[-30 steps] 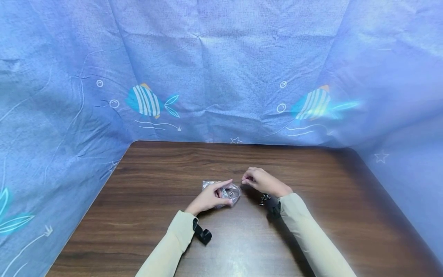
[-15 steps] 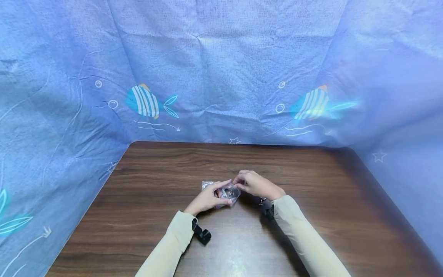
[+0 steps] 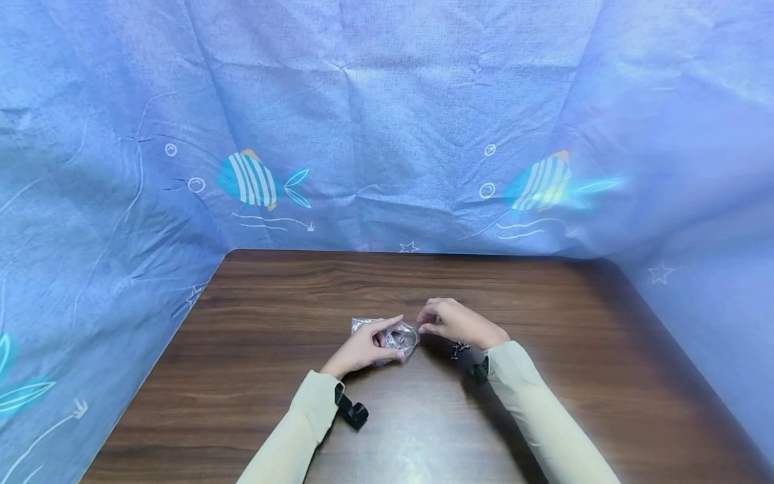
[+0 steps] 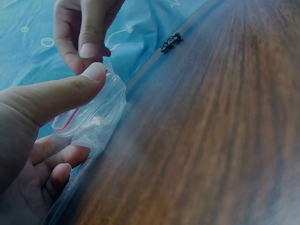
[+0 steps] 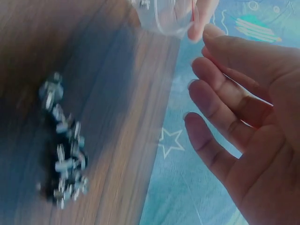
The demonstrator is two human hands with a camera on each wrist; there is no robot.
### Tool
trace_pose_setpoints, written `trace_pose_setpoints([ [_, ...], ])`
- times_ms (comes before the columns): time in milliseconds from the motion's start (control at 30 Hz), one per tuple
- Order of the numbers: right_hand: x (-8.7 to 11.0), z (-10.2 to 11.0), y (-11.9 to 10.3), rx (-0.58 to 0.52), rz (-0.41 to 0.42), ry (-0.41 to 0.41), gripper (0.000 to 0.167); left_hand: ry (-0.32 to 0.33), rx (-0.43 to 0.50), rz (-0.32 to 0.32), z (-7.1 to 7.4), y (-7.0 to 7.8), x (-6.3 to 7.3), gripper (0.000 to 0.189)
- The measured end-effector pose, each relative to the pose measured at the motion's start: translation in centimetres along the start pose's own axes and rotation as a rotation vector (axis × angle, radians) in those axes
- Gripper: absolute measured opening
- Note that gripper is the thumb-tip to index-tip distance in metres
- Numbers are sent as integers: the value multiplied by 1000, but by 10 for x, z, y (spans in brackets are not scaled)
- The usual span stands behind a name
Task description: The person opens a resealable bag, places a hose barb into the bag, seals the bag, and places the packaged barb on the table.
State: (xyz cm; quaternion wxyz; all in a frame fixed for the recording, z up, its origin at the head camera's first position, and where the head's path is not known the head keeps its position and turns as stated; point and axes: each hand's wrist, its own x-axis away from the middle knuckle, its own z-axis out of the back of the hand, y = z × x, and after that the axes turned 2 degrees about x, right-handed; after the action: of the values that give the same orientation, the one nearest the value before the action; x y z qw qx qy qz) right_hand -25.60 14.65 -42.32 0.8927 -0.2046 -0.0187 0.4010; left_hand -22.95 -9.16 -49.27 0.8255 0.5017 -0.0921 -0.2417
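My left hand (image 3: 358,347) holds a clear zip bag (image 3: 405,337) near the middle of the table, thumb on one side and fingers on the other. A red line runs along the bag's mouth, which stands open in the left wrist view, and small metal pieces show inside. Just right of that mouth is my right hand (image 3: 458,323), fingers loosely bent and thumb tip near the index finger; nothing shows between them in the right wrist view. Below it a small pile of screws (image 5: 68,150), silvery and blurred, lies on the table.
The brown wood-grain table (image 3: 278,296) ends at a blue fish-print cloth (image 3: 387,134) hanging behind and at the sides. Dark bands with small cameras (image 3: 357,415) sit on both wrists over pale sleeves.
My right hand moved left to the bag's mouth, then drew back slightly to the right. My left hand has kept its grip on the bag in about the same place.
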Motion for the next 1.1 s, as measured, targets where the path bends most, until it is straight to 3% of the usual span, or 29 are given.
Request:
trace_pose_setpoints([
  [333,17,11,18,-9,-43,-31,16,14,2,-4,-1,0,0,73],
  [700,36,18,40,-37,-162,-79,14,0,-7,35,1,2,1,71],
  [1100,48,15,51,-50,-224,-150,6,7,1,32,0,3,3,70],
])
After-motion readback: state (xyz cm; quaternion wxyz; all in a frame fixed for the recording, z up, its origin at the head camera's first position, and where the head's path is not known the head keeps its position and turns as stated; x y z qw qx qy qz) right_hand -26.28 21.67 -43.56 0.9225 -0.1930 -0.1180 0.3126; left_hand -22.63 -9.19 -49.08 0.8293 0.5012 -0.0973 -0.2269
